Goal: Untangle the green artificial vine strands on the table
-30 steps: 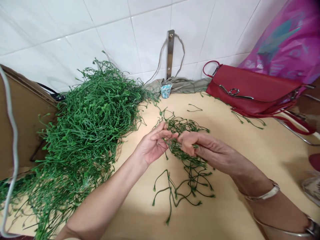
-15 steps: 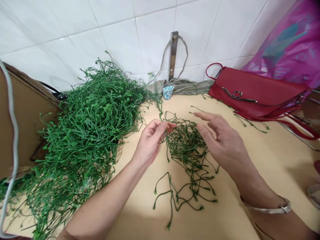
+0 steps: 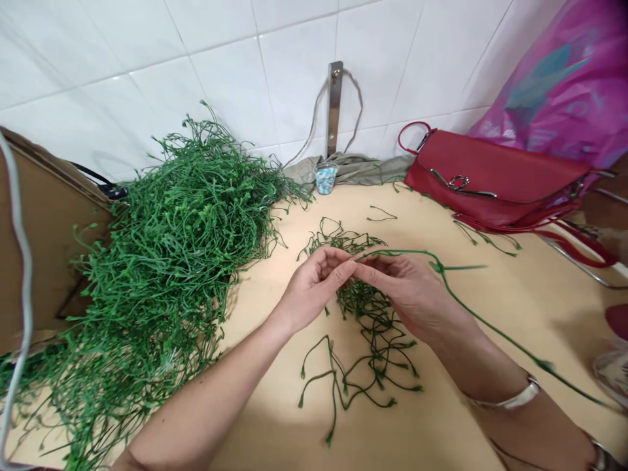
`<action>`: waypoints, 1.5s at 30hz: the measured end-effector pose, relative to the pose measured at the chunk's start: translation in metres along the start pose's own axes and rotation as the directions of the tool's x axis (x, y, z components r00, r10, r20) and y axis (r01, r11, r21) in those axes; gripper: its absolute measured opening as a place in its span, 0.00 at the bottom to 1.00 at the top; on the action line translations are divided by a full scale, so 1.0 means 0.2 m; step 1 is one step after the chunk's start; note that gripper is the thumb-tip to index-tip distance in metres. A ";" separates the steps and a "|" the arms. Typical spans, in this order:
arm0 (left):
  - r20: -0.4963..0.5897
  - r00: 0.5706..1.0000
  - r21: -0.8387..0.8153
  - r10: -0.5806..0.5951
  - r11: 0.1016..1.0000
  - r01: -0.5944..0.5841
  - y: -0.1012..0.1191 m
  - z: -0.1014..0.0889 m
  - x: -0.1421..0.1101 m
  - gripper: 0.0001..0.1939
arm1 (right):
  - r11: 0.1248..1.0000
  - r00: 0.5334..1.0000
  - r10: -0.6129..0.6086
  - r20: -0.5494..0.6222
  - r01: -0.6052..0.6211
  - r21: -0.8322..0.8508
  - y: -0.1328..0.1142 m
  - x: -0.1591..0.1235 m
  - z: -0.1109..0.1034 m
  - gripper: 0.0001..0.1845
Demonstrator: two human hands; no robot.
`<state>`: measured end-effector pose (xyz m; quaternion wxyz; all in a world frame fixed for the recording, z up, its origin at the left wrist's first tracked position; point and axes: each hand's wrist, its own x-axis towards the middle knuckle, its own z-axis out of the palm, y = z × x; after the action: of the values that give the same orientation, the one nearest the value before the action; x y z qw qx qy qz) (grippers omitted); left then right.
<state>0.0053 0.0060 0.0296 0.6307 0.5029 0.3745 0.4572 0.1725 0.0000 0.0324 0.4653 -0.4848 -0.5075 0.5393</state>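
Observation:
My left hand (image 3: 318,281) and my right hand (image 3: 412,288) meet fingertip to fingertip above the table. Both are closed in a pinch on a long green plastic stem (image 3: 471,304); the exact spot they grip is hidden by the fingers. From there the stem runs over my right hand and trails past the right wrist, with small knobby joints along it. Beneath the hands lies a loose cluster of thin dark green sprigs (image 3: 366,307), and a few stragglers (image 3: 336,376) spread toward me. To the left rises a large heap of similar green sprigs (image 3: 181,235).
A blue-and-white cup (image 3: 325,179) stands by the tiled wall, near a metal bracket (image 3: 334,108) with a cord. A red handbag (image 3: 495,176) and a purple plastic bag (image 3: 554,85) sit back right. At left are a cardboard box (image 3: 46,242) and a white cable (image 3: 22,261).
My right hand has moved left and closed at my left fingertips; before, it was apart and open. The green stem now extends rightward over the right hand and wrist.

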 end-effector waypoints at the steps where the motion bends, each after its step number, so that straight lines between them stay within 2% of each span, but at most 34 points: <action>1: 0.024 1.000 0.035 -0.010 0.999 0.009 0.00 0.00 0.00 0.16 | 1.000 1.000 0.015 0.013 -0.015 0.017 0.00 0.00 -0.02 0.16; 3: 0.052 0.998 0.117 -0.025 0.993 0.019 0.00 -0.02 0.00 0.15 | 0.999 0.995 0.035 0.092 -0.034 -0.018 -0.01 0.01 -0.05 0.16; 6: 0.087 0.994 0.261 -0.061 0.965 0.036 0.00 -0.03 0.00 0.13 | 0.987 0.975 0.046 0.218 -0.011 -0.160 -0.01 0.03 -0.11 0.14; 8: 0.088 0.995 0.382 -0.056 0.924 0.018 0.01 -0.04 0.00 0.13 | 0.967 0.969 0.027 0.245 0.037 -0.251 -0.02 0.04 -0.13 0.11; 11: 0.093 0.995 0.571 0.021 0.818 -0.071 0.02 -0.04 -0.01 0.13 | 0.938 0.966 -0.035 0.254 0.120 -0.326 -0.02 0.04 -0.14 0.08; 13: 0.115 0.993 0.616 0.008 0.784 -0.078 0.02 -0.04 -0.01 0.14 | 0.913 0.961 -0.077 0.265 0.175 -0.370 -0.02 0.03 -0.14 0.08; 16: 0.138 0.987 0.573 -0.085 0.819 -0.009 0.00 -0.04 -0.01 0.14 | 0.829 0.959 -0.122 0.254 0.240 -0.505 0.01 0.03 -0.13 0.09; 19: 0.196 0.973 0.421 -0.126 0.907 0.033 -0.02 -0.04 -0.01 0.15 | 0.671 0.954 -0.261 0.149 0.290 -0.682 0.05 0.05 -0.16 0.11; 21: 0.239 0.962 0.301 -0.134 0.952 0.058 -0.01 -0.03 -0.01 0.16 | 0.613 0.935 -0.344 0.085 0.292 -0.735 0.08 0.07 -0.20 0.12; 24: 0.243 0.963 0.201 -0.113 0.978 0.064 0.01 -0.01 -0.02 0.18 | 0.660 0.939 -0.344 0.029 0.264 -0.704 0.08 0.09 -0.23 0.11; 29: 0.112 0.990 0.113 -0.088 0.991 0.075 -0.02 -0.01 0.01 0.21 | 0.720 0.928 -0.366 0.071 0.330 -0.611 0.00 0.06 -0.19 0.12; 31: 0.063 0.996 0.106 -0.065 0.993 0.058 -0.03 -0.02 0.02 0.21 | 0.798 0.957 -0.268 0.114 0.287 -0.530 -0.03 0.04 -0.16 0.15; 33: 0.030 0.999 0.130 -0.030 0.991 0.026 -0.05 -0.02 0.02 0.21 | 0.881 0.977 -0.132 0.166 0.193 -0.432 -0.04 0.02 -0.12 0.19; 35: 0.013 1.000 0.183 0.002 0.983 -0.004 -0.05 -0.02 0.01 0.21 | 0.927 0.977 -0.036 0.210 0.111 -0.358 -0.03 0.02 -0.10 0.20; 37: 0.009 1.000 0.242 0.012 0.970 -0.014 -0.05 -0.02 0.00 0.19 | 0.942 0.976 -0.005 0.216 0.077 -0.326 0.00 0.02 -0.10 0.17; 41: 0.034 0.999 0.307 -0.025 0.951 0.013 -0.05 -0.02 0.00 0.19 | 0.900 0.965 -0.058 0.256 0.162 -0.404 0.03 0.04 -0.10 0.11; 45: 0.128 0.984 0.266 -0.124 0.960 0.086 -0.06 -0.03 0.02 0.22 | 0.708 0.970 -0.152 0.189 0.241 -0.664 0.04 0.04 -0.08 0.12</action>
<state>0.0038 0.0104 0.0160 0.6080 0.5920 0.4112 0.3329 0.1879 0.0088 0.0234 0.2783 -0.5313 -0.7455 0.2906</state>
